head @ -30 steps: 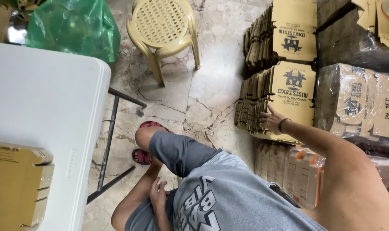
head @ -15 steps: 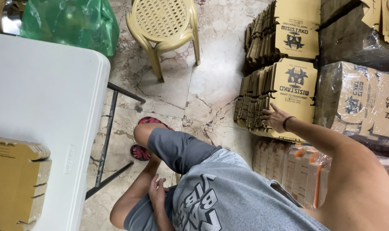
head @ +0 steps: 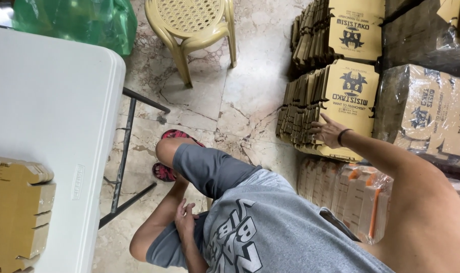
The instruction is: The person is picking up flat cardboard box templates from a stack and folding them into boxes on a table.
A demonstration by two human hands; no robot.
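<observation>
Flattened cardboard boxes [head: 336, 108], printed tan blanks standing on edge in a tight row, sat on the marble floor [head: 245, 96] at the right of the head view, their long axis running away from the person toward a 2nd stack [head: 341, 35] behind. The right hand [head: 329, 133] was stretched out to that nearer row, fingers [head: 316, 130] spread fairly wide and laid against the near end of the blanks, thumb up toward the printed top sheet; whether they had gripped any 1 blank could not be told. A dark band [head: 343, 136] circled the wrist. The stack lay straight ahead of those fingertips, touching them, so this hand was by far the closer one.

The left hand [head: 185, 218] rested loosely curled and holding nothing on the lap by the grey shorts [head: 210, 169], well apart from the boxes. Plastic-wrapped bundles [head: 432, 116] stood just beside the row on the right, and another wrapped pack [head: 356, 194] lay below it. At the left, a white folding table [head: 43, 116] carried a pile of folded boxes [head: 15, 212] at its near edge. A yellow plastic chair [head: 192, 23] and a green bag [head: 83, 20] stood beyond the table's far corner.
</observation>
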